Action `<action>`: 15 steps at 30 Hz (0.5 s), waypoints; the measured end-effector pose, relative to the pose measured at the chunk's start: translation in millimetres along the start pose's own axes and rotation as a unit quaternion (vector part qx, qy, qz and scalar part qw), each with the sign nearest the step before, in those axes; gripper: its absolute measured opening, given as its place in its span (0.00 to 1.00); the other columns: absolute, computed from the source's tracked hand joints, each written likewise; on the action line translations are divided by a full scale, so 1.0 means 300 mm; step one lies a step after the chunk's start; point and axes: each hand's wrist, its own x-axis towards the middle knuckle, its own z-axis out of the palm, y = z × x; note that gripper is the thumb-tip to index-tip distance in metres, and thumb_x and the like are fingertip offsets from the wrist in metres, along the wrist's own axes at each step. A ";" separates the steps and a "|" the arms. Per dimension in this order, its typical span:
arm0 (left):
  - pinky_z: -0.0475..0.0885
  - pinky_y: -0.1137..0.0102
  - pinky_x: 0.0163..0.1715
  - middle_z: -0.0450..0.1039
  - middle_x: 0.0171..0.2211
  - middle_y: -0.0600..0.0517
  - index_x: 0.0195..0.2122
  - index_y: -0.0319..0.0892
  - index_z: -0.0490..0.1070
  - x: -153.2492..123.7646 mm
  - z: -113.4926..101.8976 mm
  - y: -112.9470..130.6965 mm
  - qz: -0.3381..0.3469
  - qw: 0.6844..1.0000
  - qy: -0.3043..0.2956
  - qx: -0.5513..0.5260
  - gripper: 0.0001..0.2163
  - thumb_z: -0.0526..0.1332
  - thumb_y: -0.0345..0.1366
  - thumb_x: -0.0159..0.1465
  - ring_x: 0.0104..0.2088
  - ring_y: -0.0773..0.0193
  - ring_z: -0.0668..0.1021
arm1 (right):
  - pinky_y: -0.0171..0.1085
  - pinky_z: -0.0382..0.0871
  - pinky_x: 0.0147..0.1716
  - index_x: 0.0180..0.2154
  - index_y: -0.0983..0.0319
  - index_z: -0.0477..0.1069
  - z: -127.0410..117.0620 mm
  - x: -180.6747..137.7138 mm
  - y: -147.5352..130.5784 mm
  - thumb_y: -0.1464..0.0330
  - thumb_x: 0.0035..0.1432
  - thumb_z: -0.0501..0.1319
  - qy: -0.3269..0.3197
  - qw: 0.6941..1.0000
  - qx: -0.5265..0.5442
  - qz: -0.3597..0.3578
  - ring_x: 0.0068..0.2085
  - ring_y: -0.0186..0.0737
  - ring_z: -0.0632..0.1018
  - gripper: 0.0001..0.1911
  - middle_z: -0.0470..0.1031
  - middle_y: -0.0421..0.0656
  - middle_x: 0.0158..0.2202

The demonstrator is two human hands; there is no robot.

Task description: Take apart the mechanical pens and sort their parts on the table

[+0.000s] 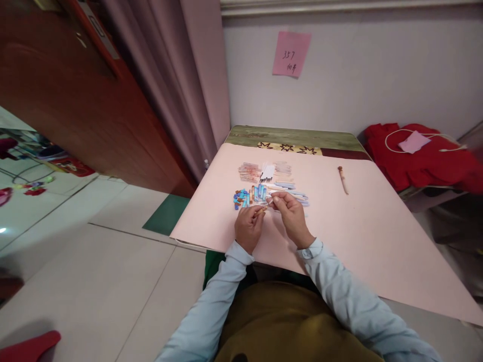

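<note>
My left hand (249, 226) is closed around a thin brown stick-like piece (261, 210), its tip pointing toward my right hand. The fingers of my right hand (289, 208) are pinched together on a small pale piece that I cannot make out. Both hands hover over the pink sheet (339, 226) on the table. Just beyond them lie a pile of small blue and brown caps (245, 197), several pale blue tubes (292, 191), a bundle of dark-tipped refills (267, 173) and clear pinkish tubes (249, 172).
A lone brown stick (342, 179) lies on the sheet to the right. Red cloth with a white cable (422, 151) is heaped beyond the table's right side. A pink note (291, 54) hangs on the wall. Curtain and wooden door stand at left.
</note>
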 end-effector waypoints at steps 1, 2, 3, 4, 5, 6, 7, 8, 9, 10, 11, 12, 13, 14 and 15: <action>0.73 0.65 0.40 0.78 0.36 0.49 0.43 0.46 0.76 0.000 0.000 -0.001 0.006 1.000 0.004 0.003 0.07 0.60 0.38 0.67 0.38 0.60 0.77 | 0.41 0.71 0.43 0.40 0.59 0.73 0.003 -0.007 0.000 0.57 0.58 0.65 0.000 1.000 0.002 -0.002 0.36 0.38 0.77 0.14 0.79 0.42 0.34; 0.73 0.65 0.40 0.78 0.35 0.49 0.42 0.45 0.76 0.000 0.001 -0.003 0.012 1.000 0.010 0.004 0.07 0.60 0.38 0.67 0.37 0.60 0.77 | 0.42 0.71 0.44 0.40 0.59 0.73 0.004 -0.012 0.000 0.57 0.58 0.65 -0.003 1.000 -0.002 -0.006 0.36 0.38 0.77 0.14 0.79 0.42 0.35; 0.73 0.66 0.39 0.78 0.35 0.49 0.43 0.45 0.76 -0.001 0.002 -0.005 0.020 1.000 0.015 0.003 0.07 0.61 0.38 0.67 0.36 0.61 0.77 | 0.42 0.70 0.44 0.40 0.60 0.74 0.004 -0.016 0.001 0.57 0.58 0.65 -0.008 1.000 -0.010 -0.010 0.37 0.38 0.76 0.14 0.79 0.42 0.35; 0.73 0.66 0.38 0.78 0.34 0.49 0.43 0.44 0.76 -0.001 0.003 -0.007 0.029 0.999 0.021 0.002 0.07 0.61 0.37 0.66 0.35 0.61 0.77 | 0.41 0.70 0.44 0.39 0.60 0.74 0.003 -0.018 0.002 0.57 0.58 0.65 -0.011 1.000 -0.020 -0.015 0.37 0.38 0.76 0.14 0.78 0.43 0.36; 0.72 0.67 0.38 0.77 0.33 0.50 0.43 0.44 0.76 -0.002 0.004 -0.008 0.039 0.999 0.027 0.001 0.07 0.61 0.37 0.66 0.34 0.62 0.76 | 0.41 0.70 0.44 0.39 0.60 0.74 0.001 -0.020 0.003 0.57 0.58 0.65 -0.014 0.999 -0.030 -0.018 0.37 0.38 0.76 0.14 0.78 0.43 0.36; 0.72 0.67 0.38 0.77 0.33 0.50 0.43 0.44 0.76 -0.003 0.005 -0.009 0.047 0.998 0.033 0.000 0.07 0.62 0.36 0.66 0.34 0.63 0.76 | 0.41 0.70 0.44 0.38 0.60 0.74 -0.002 -0.021 0.005 0.57 0.58 0.65 -0.016 0.999 -0.040 -0.020 0.38 0.38 0.76 0.14 0.78 0.43 0.36; 0.72 0.68 0.37 0.77 0.33 0.50 0.43 0.43 0.76 -0.004 0.005 -0.009 0.054 0.998 0.038 -0.002 0.07 0.62 0.36 0.66 0.34 0.63 0.76 | 0.41 0.70 0.44 0.38 0.61 0.75 -0.004 -0.022 0.006 0.57 0.58 0.65 -0.015 0.999 -0.047 -0.021 0.37 0.38 0.75 0.14 0.77 0.42 0.35; 0.72 0.68 0.37 0.77 0.33 0.50 0.43 0.43 0.76 -0.005 0.005 -0.009 0.059 0.997 0.042 -0.005 0.06 0.62 0.35 0.66 0.34 0.63 0.76 | 0.41 0.70 0.44 0.38 0.61 0.75 -0.006 -0.023 0.008 0.57 0.58 0.65 -0.014 0.998 -0.053 -0.023 0.37 0.38 0.75 0.13 0.77 0.42 0.34; 0.72 0.69 0.37 0.77 0.34 0.50 0.43 0.43 0.76 -0.005 0.005 -0.008 0.062 0.997 0.044 -0.009 0.06 0.62 0.35 0.66 0.34 0.64 0.76 | 0.41 0.70 0.43 0.38 0.61 0.75 -0.008 -0.024 0.011 0.58 0.58 0.65 -0.013 0.998 -0.058 -0.024 0.37 0.38 0.75 0.13 0.77 0.41 0.34; 0.72 0.69 0.37 0.77 0.34 0.50 0.43 0.43 0.76 -0.006 0.005 -0.007 0.064 0.997 0.045 -0.014 0.06 0.62 0.34 0.66 0.35 0.64 0.77 | 0.41 0.69 0.43 0.38 0.61 0.75 -0.010 -0.026 0.013 0.58 0.58 0.65 -0.013 0.997 -0.065 -0.027 0.37 0.39 0.75 0.13 0.77 0.41 0.33; 0.72 0.69 0.37 0.77 0.34 0.50 0.43 0.43 0.76 -0.007 0.004 -0.006 0.066 0.997 0.046 -0.018 0.06 0.62 0.34 0.66 0.35 0.64 0.77 | 0.41 0.70 0.43 0.38 0.61 0.75 -0.012 -0.029 0.015 0.58 0.58 0.65 -0.012 0.997 -0.073 -0.032 0.37 0.39 0.76 0.13 0.77 0.41 0.34; 0.72 0.70 0.36 0.77 0.35 0.50 0.43 0.43 0.76 -0.007 0.003 -0.004 0.068 0.996 0.047 -0.022 0.06 0.62 0.34 0.66 0.36 0.64 0.77 | 0.41 0.70 0.44 0.38 0.61 0.76 -0.013 -0.032 0.017 0.59 0.58 0.64 -0.011 0.996 -0.082 -0.037 0.38 0.39 0.76 0.12 0.78 0.42 0.34; 0.72 0.70 0.36 0.77 0.35 0.50 0.43 0.43 0.76 -0.008 0.003 -0.003 0.070 0.996 0.048 -0.026 0.06 0.62 0.34 0.66 0.36 0.64 0.77 | 0.41 0.70 0.44 0.38 0.60 0.76 -0.015 -0.035 0.018 0.59 0.58 0.64 -0.011 0.995 -0.094 -0.043 0.38 0.40 0.77 0.12 0.78 0.42 0.35; 0.72 0.70 0.36 0.77 0.35 0.49 0.43 0.43 0.76 -0.009 0.002 -0.001 0.071 0.996 0.050 -0.029 0.06 0.62 0.34 0.66 0.36 0.64 0.77 | 0.41 0.70 0.44 0.38 0.60 0.76 -0.016 -0.039 0.019 0.59 0.59 0.64 -0.011 0.993 -0.107 -0.051 0.39 0.40 0.77 0.12 0.79 0.42 0.36; 0.73 0.70 0.36 0.77 0.35 0.49 0.43 0.43 0.76 -0.009 0.001 0.000 0.073 0.996 0.051 -0.032 0.06 0.62 0.34 0.66 0.36 0.64 0.77 | 0.41 0.71 0.44 0.38 0.60 0.77 -0.016 -0.044 0.019 0.60 0.59 0.64 -0.010 0.991 -0.121 -0.061 0.39 0.41 0.78 0.11 0.79 0.43 0.36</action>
